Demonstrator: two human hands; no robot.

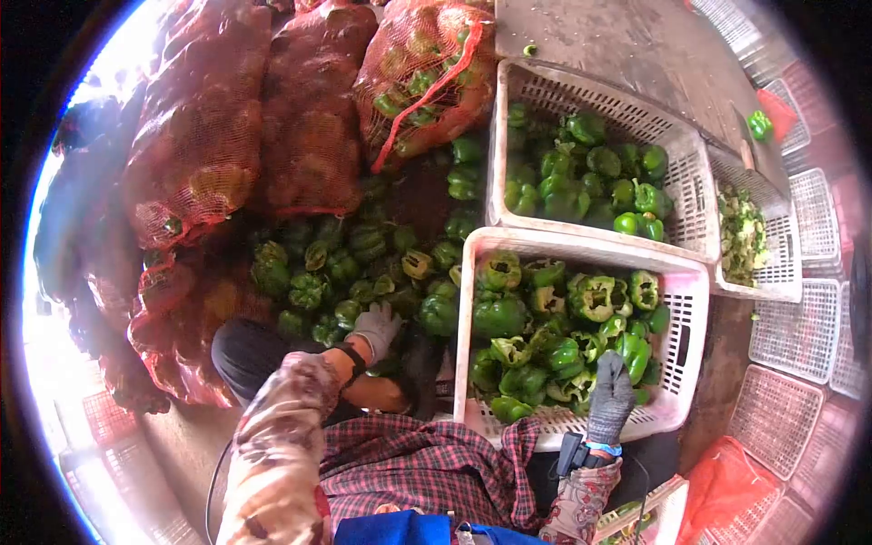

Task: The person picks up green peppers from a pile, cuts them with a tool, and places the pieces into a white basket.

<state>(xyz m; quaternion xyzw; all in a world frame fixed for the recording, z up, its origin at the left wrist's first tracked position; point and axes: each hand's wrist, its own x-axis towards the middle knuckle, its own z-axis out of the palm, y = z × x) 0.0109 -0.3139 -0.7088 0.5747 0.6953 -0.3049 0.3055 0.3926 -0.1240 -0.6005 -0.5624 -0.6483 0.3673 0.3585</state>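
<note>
My left hand (379, 329), in a light grey glove, reaches down to the heap of whole green bell peppers (368, 241) on the floor. Its fingers are spread at the near edge of the heap, touching or just above the peppers. My right hand (611, 398), in a dark grey glove, is over the near side of a white plastic crate (581, 243) of cut and whole peppers. Its fingers are pressed together; what they hold, if anything, is hidden. A shiny green bell pepper (634, 358) lies right by its fingertips. Several peppers in this crate show hollow, pale insides.
Behind stands a second white crate (599, 222) of green peppers. A smaller crate (777, 277) at right holds pale pepper scraps. Red mesh sacks (204, 118) line the left and back. Stacked crates (795, 327) and an orange-red mesh bag (736, 495) are at right.
</note>
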